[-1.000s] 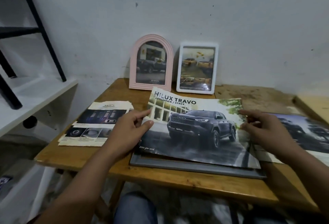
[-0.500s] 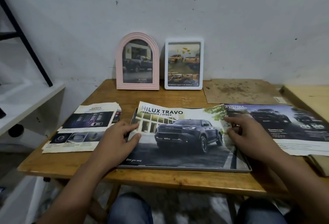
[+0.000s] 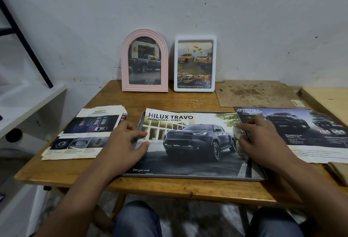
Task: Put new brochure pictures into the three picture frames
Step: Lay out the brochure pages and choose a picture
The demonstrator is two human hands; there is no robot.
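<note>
A Hilux Travo brochure page (image 3: 190, 138) with a dark pickup lies flat inside a large grey frame (image 3: 194, 176) at the table's front. My left hand (image 3: 124, 144) presses its left edge, thumb on the paper. My right hand (image 3: 261, 142) rests on its right edge, fingers spread. At the back against the wall stand a pink arched frame (image 3: 125, 61) and a white rectangular frame (image 3: 214, 63), each holding a truck picture.
A safety brochure page (image 3: 82, 135) lies left of the grey frame, a powertrain page (image 3: 301, 133) to its right. A brown backing board (image 3: 258, 93) sits back right on the wooden table (image 3: 169, 187). A white shelf (image 3: 28, 103) stands at left.
The brochure page has been lowered flat into the grey frame. Both hands shifted to its side edges. The view has come closer and tilted down.
</note>
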